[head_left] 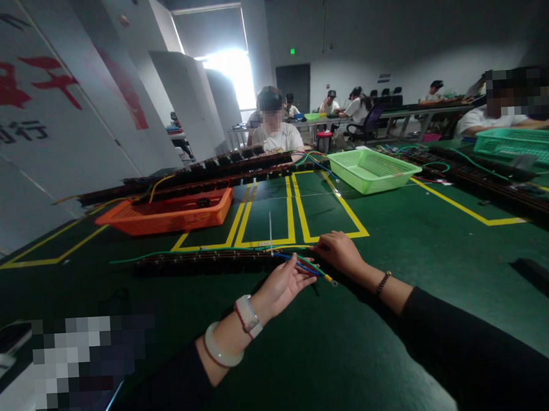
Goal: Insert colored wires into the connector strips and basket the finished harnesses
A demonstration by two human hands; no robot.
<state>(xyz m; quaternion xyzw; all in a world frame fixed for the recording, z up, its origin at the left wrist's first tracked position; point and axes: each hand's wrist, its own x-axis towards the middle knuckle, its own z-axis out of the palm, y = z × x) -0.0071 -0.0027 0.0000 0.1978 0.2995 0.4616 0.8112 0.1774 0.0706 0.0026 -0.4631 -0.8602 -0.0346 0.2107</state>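
My left hand (285, 286) is closed around a small bundle of blue and green wires (312, 266), palm turned up. From the bundle's end sticks out a ring terminal (334, 283) with a yellow sleeve. Just beyond, my right hand (344, 255) has its fingers curled down near the end of a yellow wire; whatever they pinch is hidden. A long dark wiring strip (208, 260) lies across the table to the left of my hands, a green wire running along it. One thin white cable tie (271, 230) stands upright from the strip, close to my left fingertips.
An orange basket (165, 222) stands ahead on the left, with more dark strips (199, 171) across its back. Farther right is a light green basket (374, 171). Yellow tape marks the green table (356, 360). A phone (95, 386) lies front left. A person (275, 135) sits opposite.
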